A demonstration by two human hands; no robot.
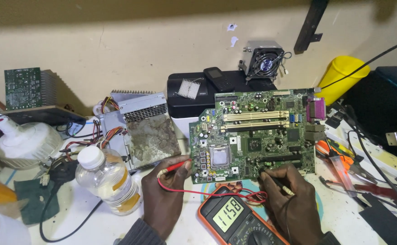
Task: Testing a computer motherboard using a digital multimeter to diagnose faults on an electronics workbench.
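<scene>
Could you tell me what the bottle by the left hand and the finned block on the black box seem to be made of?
The bottle looks like clear thin plastic with a white plastic cap: see-through walls, soft sheen. The finned block looks like bare metal, probably aluminium, with a pale matte grid of fins. It lies on the black box.

Count of items on my bench. One green motherboard (253, 136). Two test probes: one red probe (175, 168) in my left hand (164, 195), one black probe (278, 182) in my right hand (293, 199). One orange multimeter (237, 220). One clear plastic bottle (110, 179) with a white cap. One grey power supply (139, 122), dusty. Two finned heat sinks: one small white heat sink (189, 88), one fan-topped cooler (264, 59). One white bulb (23, 143). One yellow container (341, 79). One black handset (219, 79). One second green circuit board (22, 87).
</scene>
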